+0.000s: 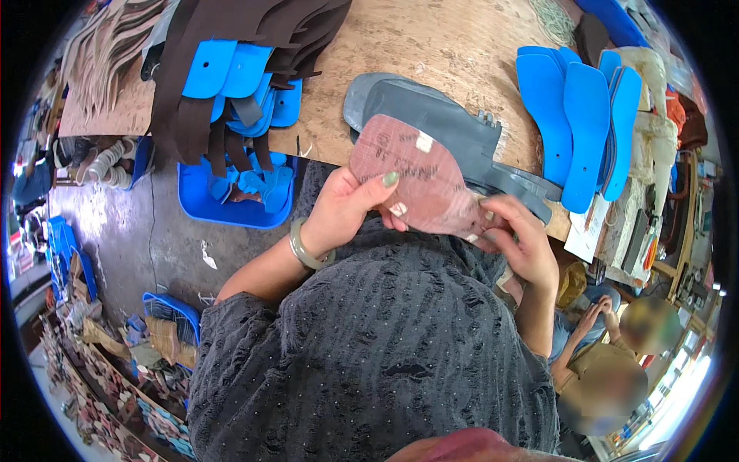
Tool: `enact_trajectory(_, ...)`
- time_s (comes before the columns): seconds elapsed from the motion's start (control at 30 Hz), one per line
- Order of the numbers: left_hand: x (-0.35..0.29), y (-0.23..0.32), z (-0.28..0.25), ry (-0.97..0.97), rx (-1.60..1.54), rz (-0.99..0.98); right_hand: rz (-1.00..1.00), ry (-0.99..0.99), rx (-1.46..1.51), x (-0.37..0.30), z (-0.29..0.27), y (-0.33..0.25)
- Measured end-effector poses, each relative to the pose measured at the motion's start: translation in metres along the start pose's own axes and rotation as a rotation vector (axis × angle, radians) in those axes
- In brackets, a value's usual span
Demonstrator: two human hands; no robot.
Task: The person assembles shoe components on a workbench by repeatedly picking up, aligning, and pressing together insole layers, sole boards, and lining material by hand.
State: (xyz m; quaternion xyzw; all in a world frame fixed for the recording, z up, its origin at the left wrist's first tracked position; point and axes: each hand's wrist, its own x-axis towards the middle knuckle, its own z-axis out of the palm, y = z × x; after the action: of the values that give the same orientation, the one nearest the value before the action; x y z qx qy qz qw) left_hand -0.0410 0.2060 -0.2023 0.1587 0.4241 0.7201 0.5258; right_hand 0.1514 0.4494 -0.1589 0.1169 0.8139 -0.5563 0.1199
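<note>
Left fingers [372, 192] grasp reddish-brown insole [412, 171] along broad half, right fingers [508, 210] at narrow end; dark grey soles [443, 117] lie on bench [454, 46] just beyond both.

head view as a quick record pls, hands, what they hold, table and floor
left hand: grips the wide end of a pinkish insole
right hand: grips its narrow end
table, middle: dark grey soles
table, right: blue soles
table, left: dark brown strips, blue pieces among them
floor: blue bin with blue scraps
</note>
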Motion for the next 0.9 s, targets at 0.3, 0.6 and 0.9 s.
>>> enact_trajectory(0.3,0.026,0.014,-0.015,0.18,0.505,0.408,-0.405,0.563,-0.532,0.033,-0.023,0.033)
enact_trajectory(0.6,0.035,0.009,-0.047,0.363,1.444,0.688,-0.361,0.477,-0.62,0.055,-0.025,0.032)
enact_trajectory(0.9,0.035,0.009,-0.049,0.359,1.433,0.669,-0.326,0.46,-0.542,0.061,-0.024,0.032)
